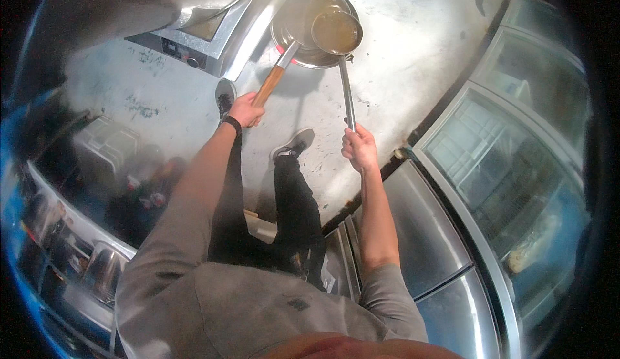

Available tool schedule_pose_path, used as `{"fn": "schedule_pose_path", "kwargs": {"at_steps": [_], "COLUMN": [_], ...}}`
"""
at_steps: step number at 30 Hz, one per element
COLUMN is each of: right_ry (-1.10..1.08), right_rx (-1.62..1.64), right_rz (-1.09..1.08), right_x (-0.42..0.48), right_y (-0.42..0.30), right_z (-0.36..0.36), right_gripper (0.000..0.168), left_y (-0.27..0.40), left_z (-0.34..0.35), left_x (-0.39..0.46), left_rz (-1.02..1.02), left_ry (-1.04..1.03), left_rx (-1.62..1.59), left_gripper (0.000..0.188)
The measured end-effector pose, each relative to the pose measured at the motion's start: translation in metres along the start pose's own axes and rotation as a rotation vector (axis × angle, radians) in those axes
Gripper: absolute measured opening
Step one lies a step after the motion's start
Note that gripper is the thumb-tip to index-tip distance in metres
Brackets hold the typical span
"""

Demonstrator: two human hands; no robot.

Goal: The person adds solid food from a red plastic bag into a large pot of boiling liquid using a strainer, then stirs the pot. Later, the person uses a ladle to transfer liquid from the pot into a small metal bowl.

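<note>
My left hand [247, 110] is closed around the wooden handle [269, 86] of a metal utensil whose head reaches into a round metal pot [286, 20]. Liquid, yellowish and cloudy, shows inside the pot. In my right hand [359, 146] is the long metal handle of a ladle [337, 33], gripped near its end. The ladle's round bowl is over the right part of the pot and holds brownish liquid. Whether the bowl touches the pot or the other utensil, I cannot tell. Red marks show at the pot's near rim.
A steel appliance with a control panel [183, 55] stands at upper left. Glass-doored cabinets [489, 151] and steel doors [426, 228] line the right side. At lower left are a pale plastic container [107, 146] and a rack with metalware [99, 269]. My shoes are on the pale, stained floor [334, 175].
</note>
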State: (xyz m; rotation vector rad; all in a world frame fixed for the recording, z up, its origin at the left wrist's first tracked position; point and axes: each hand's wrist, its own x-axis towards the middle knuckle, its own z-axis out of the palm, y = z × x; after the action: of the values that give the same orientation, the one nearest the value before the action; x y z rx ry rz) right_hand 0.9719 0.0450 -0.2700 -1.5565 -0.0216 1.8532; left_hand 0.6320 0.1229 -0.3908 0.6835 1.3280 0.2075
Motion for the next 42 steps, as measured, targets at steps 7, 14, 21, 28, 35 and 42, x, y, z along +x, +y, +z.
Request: {"fn": "schedule_pose_path", "kwargs": {"at_steps": [7,14,21,28,35,42], "right_ry": [0.035,0.095,0.223,0.41,0.606,0.658], "right_rx": [-0.059,-0.108,-0.202,-0.575,-1.024,-1.096], "right_rz": [0.002,-0.083,-0.14,-0.258,-0.492,-0.551], "right_x": [-0.001,-0.01,-0.02,-0.028,-0.039,-0.06], "right_y": [-0.002,0.0,-0.004,0.0,0.01,0.015], "right_z": [0.002,0.024,0.045,0.063,0.077,0.096], "right_gripper": [0.018,0.014,0.012,0.03,0.039,0.039], "left_y": [0.001,-0.004,-0.007,-0.009,-0.006,-0.008], "left_z": [-0.007,-0.012,-0.016,-0.022,-0.021,-0.019], "left_x": [0.004,0.007,0.008,0.009,0.001,-0.005], "left_rz": [-0.014,-0.017,-0.001,-0.006,0.02,0.06], "left_ry": [-0.016,-0.035,-0.03,-0.037,-0.05,-0.036], "left_rx": [-0.01,-0.027,-0.026,-0.028,-0.047,-0.065], "left_gripper": [0.03,0.035,0.039,0.039,0.031,0.034]}}
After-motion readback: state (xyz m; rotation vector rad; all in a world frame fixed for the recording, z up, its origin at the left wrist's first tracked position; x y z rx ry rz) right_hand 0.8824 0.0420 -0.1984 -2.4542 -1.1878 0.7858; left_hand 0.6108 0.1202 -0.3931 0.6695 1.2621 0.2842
